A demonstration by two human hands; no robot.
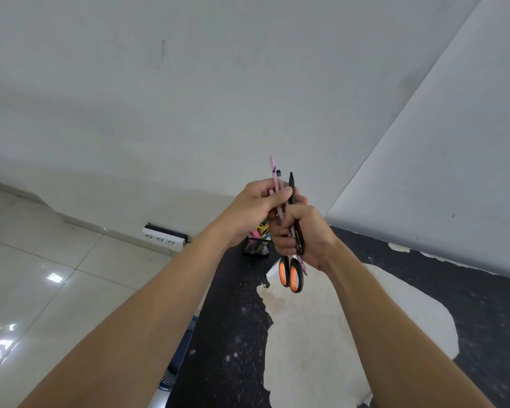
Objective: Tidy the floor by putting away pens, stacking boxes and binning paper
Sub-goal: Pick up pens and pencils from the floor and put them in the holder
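Observation:
My right hand (pixel 302 234) grips a bundle held upright: a black pen (pixel 292 187), a pink pen and a pair of scissors with black and orange handles (pixel 292 273) hanging below the fist. My left hand (pixel 258 206) pinches the pink pen (pixel 275 175) near its upper part, thumb across it. Behind and below both hands stands a black mesh pen holder (pixel 256 245) with several coloured pens, partly hidden by my hands.
A white power strip (pixel 164 238) lies by the wall's base on the left. Pale glossy tiles (pixel 42 275) cover the left floor; a dark speckled floor patch (pixel 233 334) with a worn pale area lies below my arms. White walls meet in a corner at the right.

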